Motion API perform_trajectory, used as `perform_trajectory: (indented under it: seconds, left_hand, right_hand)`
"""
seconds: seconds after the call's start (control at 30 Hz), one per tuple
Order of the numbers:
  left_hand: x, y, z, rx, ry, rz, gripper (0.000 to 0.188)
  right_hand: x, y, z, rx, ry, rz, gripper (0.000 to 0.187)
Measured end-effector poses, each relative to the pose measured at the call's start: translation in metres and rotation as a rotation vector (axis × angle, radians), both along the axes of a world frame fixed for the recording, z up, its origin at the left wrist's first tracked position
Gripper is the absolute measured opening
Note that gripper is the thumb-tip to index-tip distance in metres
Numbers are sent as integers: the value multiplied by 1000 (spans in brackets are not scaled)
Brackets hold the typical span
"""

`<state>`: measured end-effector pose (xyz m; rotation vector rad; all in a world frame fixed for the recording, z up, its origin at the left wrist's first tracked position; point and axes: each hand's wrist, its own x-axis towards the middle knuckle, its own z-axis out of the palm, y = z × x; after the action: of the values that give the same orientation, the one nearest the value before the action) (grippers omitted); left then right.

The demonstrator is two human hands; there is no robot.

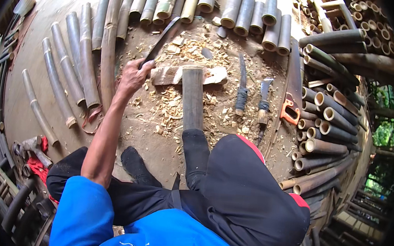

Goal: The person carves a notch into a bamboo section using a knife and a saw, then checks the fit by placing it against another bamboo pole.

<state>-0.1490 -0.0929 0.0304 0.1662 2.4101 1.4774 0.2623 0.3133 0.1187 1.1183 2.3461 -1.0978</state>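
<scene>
One dark blade (161, 42) seems gripped in left fingers (146, 68)

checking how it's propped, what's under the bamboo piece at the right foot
A wooden block crosses under the far end of the bamboo piece, showing on both sides. The bamboo hides the block's middle and whatever else lies beneath.

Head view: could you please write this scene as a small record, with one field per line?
Left hand: grips a long dark blade, tip pointing away from the body
Right hand: not in view
Bamboo piece: far end over a rough wooden block, near end at a dark-socked foot
Tools to its right: narrow knife, hooked knife, orange-handled saw
Ground: scattered pale shavings
Around: many bamboo lengths
</scene>
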Motion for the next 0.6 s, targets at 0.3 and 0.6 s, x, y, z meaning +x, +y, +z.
perform_trajectory:
  seconds: [0.3, 0.6]
  left_hand:
    - [-62, 5, 23, -461, 82, -626, 56]
    - [-77, 21, 10, -501, 94, -715, 61]
  right_hand:
    - [-92, -34, -28, -470, 375, -188, 69]
    - [-133, -22, 0, -410, 499, -2, 78]
